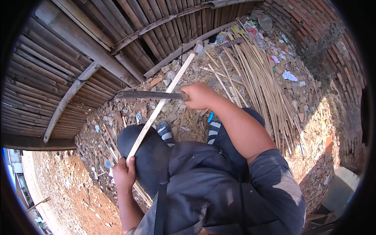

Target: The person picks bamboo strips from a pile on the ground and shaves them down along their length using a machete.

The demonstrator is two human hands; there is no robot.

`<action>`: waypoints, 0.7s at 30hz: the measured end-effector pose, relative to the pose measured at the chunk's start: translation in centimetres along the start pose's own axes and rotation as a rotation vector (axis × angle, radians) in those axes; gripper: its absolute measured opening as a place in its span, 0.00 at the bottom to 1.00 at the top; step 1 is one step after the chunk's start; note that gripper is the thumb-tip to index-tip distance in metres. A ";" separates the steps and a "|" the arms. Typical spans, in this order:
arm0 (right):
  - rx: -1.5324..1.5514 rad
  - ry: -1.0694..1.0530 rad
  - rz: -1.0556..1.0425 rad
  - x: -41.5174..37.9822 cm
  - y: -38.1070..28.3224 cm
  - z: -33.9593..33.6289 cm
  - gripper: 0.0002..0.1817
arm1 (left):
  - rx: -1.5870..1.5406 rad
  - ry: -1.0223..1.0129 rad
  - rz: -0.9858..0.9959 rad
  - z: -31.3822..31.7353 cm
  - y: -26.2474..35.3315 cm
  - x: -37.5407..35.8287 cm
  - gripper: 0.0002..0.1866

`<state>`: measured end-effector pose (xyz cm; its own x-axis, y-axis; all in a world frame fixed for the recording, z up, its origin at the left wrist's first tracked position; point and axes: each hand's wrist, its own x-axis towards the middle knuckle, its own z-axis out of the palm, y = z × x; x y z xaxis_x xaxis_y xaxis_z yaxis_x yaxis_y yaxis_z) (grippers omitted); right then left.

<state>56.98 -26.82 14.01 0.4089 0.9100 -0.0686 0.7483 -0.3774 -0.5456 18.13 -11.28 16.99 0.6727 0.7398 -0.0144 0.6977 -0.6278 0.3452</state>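
A long pale bamboo strip (159,107) slants across my right-of-body view from lap to rubble, lying over a dark-trousered knee. Near its lower end, my left hand (124,171) is closed around it, thumb on top. My right hand (197,96) grips the handle of a machete (150,95), whose dark blade points left with a hooked tip. The blade crosses the strip at about its middle and appears to touch it; the exact contact cannot be made out. The strip's far end (190,56) reaches past the blade.
A pile of split bamboo strips (260,74) lies to the right on rubble and litter. A bamboo-slat wall (62,78) stands at the left and front, a brick wall (317,29) at the right. Both feet, in striped sandals (166,132), rest on the ground.
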 end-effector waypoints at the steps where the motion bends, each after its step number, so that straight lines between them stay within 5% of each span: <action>1: 0.000 -0.017 0.009 0.1 -0.1 -0.1 0.15 | 0.007 0.005 -0.002 0.0 0.1 0.0 0.28; 21: 0.004 0.065 -0.045 -0.2 -0.3 0.5 0.14 | 0.035 0.037 0.009 0.4 0.0 0.0 0.27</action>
<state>56.39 -26.84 13.82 0.4080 0.9129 0.0109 0.7646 -0.3351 -0.5505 18.23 -11.39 16.65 0.6700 0.7420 0.0231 0.7003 -0.6421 0.3119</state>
